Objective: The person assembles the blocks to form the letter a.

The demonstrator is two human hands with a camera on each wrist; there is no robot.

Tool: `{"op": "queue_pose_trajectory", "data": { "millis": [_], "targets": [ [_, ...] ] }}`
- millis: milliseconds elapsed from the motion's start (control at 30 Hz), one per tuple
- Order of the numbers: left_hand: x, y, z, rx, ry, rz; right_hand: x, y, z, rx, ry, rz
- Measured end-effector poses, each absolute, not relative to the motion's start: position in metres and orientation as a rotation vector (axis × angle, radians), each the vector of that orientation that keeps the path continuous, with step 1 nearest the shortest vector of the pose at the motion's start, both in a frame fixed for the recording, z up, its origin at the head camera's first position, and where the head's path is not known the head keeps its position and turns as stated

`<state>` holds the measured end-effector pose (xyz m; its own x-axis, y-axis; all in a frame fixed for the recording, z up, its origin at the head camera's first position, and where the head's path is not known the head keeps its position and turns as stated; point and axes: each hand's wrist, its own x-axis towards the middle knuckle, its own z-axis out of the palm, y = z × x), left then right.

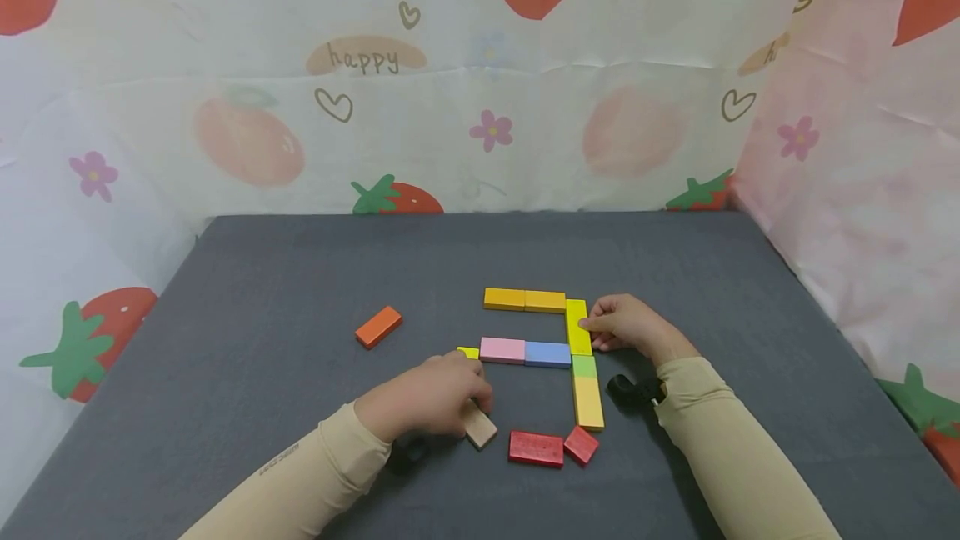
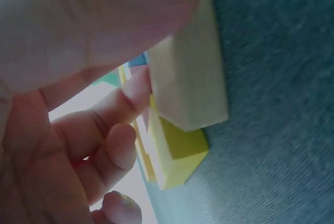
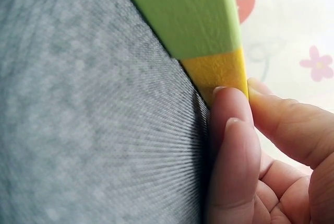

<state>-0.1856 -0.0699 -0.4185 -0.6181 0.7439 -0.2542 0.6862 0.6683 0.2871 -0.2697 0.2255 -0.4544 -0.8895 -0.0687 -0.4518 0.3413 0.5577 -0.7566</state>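
Note:
My left hand [image 1: 431, 394] pinches a plain wood block [image 1: 479, 425] between thumb and fingers, low over the table. In the left wrist view the wood block [image 2: 190, 62] overlaps a yellow block [image 2: 180, 148]. My right hand [image 1: 633, 327] grips an upright-running yellow block [image 1: 576, 319] at its right side, one fingertip on top. Below that block come a green block [image 1: 583, 367] and a pale yellow one [image 1: 588, 402] in line. A pink block [image 1: 502, 350] and a blue block [image 1: 547, 354] form a middle row; two orange-yellow blocks [image 1: 525, 300] form the top row.
A red block [image 1: 536, 448] and a smaller red piece [image 1: 581, 445] lie near the front, the small one turned askew. An orange block [image 1: 378, 327] lies apart at the left. Printed cloth [image 1: 480, 107] hangs behind the dark grey table [image 1: 300, 273].

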Motion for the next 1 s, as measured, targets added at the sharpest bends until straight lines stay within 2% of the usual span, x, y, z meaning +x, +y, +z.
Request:
{"op": "queue_pose_trajectory", "data": {
  "millis": [367, 667, 800, 1000],
  "targets": [
    [-0.184, -0.062, -0.420, 1.314, 2.523, 0.191, -0.270, 0.225, -0.453, 0.220, 2.348, -1.284],
    [-0.184, -0.060, -0.419, 1.277, 2.508, 0.212, -0.269, 0.226, -0.453, 0.220, 2.346, -1.284],
    [-0.188, -0.069, -0.417, 1.188, 2.521, 0.296, -0.269, 0.225, -0.453, 0.208, 2.339, -1.295],
    [-0.202, -0.088, -0.414, 0.881, 2.668, 0.409, -0.269, 0.227, -0.452, 0.193, 2.345, -1.285]
  ]
}}
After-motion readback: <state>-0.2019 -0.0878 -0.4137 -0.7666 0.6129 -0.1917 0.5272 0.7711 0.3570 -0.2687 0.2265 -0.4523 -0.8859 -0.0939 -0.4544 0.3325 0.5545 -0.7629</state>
